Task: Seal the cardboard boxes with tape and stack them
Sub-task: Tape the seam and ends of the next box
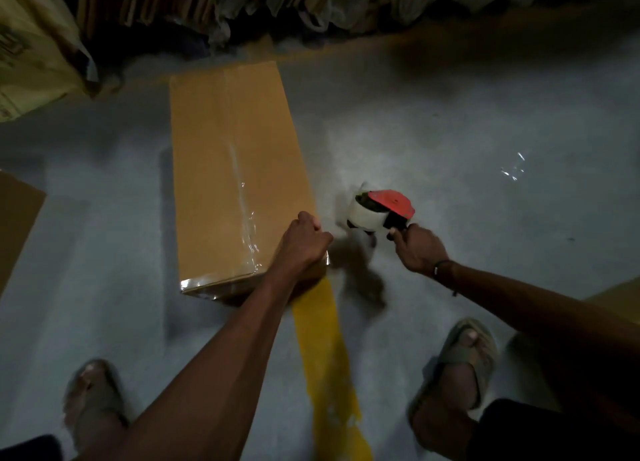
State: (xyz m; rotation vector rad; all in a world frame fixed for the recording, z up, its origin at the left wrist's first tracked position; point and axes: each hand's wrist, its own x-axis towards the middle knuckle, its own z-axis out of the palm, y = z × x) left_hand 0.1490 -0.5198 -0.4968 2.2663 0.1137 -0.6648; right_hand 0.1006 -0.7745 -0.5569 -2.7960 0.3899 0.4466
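Observation:
A long brown cardboard box [221,169] lies on the grey floor, with clear tape shining along its top seam and over its near end. My left hand [304,242] rests curled on the box's near right corner, fingers bent over the edge. Just right of the box my right hand [420,247] grips the handle of a red tape dispenser [381,211] that carries a white roll. The dispenser hangs above the floor, apart from the box.
A yellow floor line [329,363] runs from the box toward my feet in sandals. Another box's corner [17,214] shows at the left edge, one more [620,297] at the right. Flat cardboard sheets [166,3] and plastic bags line the back wall. A yellowish sack [31,48] sits at the far left.

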